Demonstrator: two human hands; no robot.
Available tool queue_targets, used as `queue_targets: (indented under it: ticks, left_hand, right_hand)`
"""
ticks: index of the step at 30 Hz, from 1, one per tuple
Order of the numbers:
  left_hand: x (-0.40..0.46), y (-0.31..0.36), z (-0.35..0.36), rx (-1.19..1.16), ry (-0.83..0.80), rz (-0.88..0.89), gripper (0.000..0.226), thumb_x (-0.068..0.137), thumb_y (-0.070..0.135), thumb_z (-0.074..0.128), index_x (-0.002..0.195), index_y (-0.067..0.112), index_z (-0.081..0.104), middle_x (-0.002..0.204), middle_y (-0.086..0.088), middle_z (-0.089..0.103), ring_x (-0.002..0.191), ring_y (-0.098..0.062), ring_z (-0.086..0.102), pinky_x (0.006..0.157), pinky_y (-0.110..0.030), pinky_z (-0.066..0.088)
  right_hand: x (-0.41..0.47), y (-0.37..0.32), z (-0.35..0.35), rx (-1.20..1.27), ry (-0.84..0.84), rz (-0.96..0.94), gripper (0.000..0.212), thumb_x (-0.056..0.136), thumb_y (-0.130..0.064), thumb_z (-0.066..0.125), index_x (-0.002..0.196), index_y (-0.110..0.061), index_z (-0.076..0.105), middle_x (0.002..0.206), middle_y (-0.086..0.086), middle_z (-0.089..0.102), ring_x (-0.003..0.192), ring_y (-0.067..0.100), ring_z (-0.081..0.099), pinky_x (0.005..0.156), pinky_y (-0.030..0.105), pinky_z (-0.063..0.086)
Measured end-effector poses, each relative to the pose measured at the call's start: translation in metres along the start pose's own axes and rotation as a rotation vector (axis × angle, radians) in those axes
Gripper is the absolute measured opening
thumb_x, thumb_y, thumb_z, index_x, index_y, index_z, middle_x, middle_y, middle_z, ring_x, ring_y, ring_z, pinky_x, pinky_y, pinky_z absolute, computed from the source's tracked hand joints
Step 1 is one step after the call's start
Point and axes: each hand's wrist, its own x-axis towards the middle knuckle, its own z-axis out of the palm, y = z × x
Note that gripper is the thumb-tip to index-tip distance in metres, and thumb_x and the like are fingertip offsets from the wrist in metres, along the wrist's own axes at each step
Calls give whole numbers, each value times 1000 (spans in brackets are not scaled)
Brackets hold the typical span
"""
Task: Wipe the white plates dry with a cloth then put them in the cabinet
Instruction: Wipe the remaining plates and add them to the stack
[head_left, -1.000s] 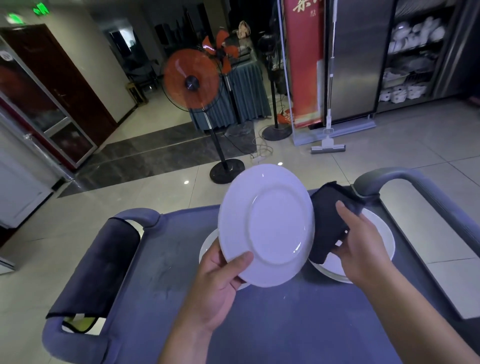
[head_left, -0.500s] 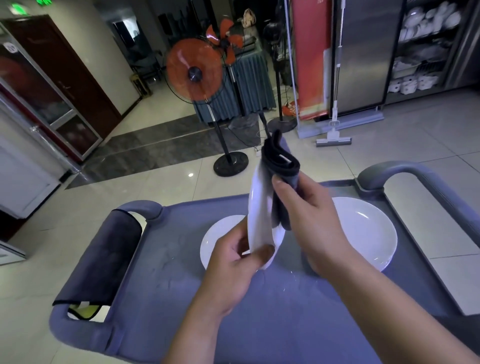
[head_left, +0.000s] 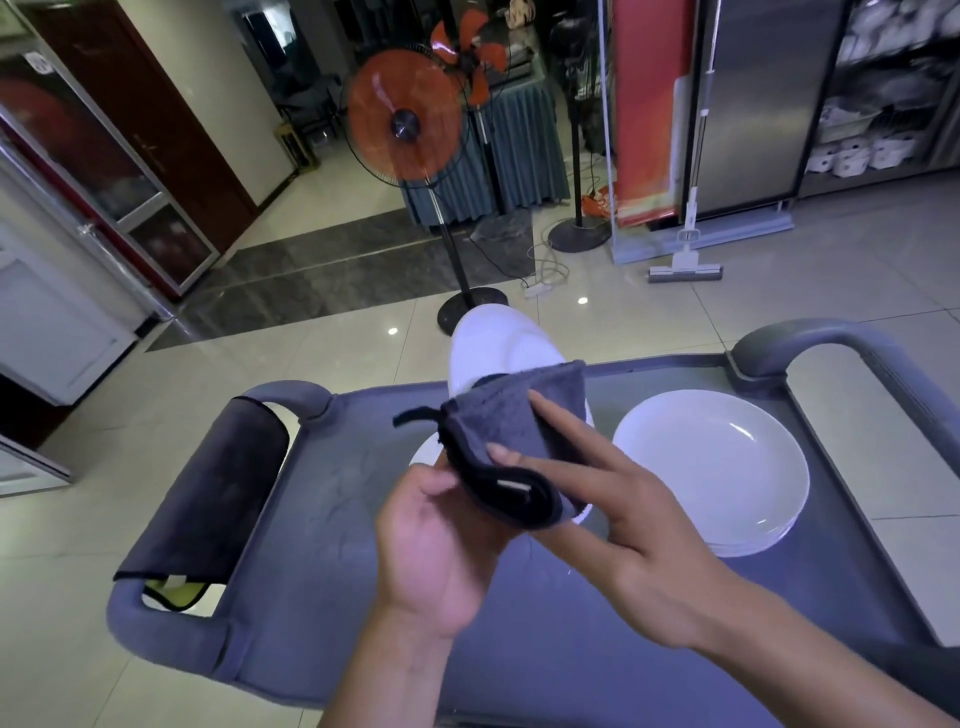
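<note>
glossy pale tiled floor (head_left: 779, 291) with dark marble strip (head_left: 322, 280) crossing left of centre. ceiling lights reflect as small bright spots on tiles. orange pedestal fan (head_left: 404, 124) on round black base, second orange fan (head_left: 467, 49) behind it. table draped in grey-green skirt (head_left: 519, 156) at back. dark red wooden door (head_left: 140, 109) at left, glass-fronted cabinet (head_left: 93, 171) beside it. red banner (head_left: 649, 104) upright near steel panel (head_left: 753, 98). white mop (head_left: 688, 249) leaning there. shelves of white crockery (head_left: 878, 124) at far right.
</note>
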Motion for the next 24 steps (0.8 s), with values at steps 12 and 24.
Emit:
queue_targets:
  ticks: [12, 24]
  left_hand:
    - [14, -5, 0, 123, 203, -64, 54, 88, 28, 67, 135, 2, 62, 134, -24, 65, 125, -40, 62, 107, -56, 48]
    - [0, 19, -53, 4, 241, -20, 78, 64, 45, 94, 134, 24, 68, 142, -7, 62, 128, -25, 62, 88, -40, 60]
  right_hand:
    - [-13, 51, -39, -426, -289, -284, 51, 88, -24, 63, 137, -40, 60, 164, -6, 25, 152, 15, 25, 123, 45, 10]
    - [-32, 90, -44, 765, 439, 880, 32, 96, -37, 59, 121, -19, 69, 110, 8, 74, 85, 24, 68, 76, 44, 54]
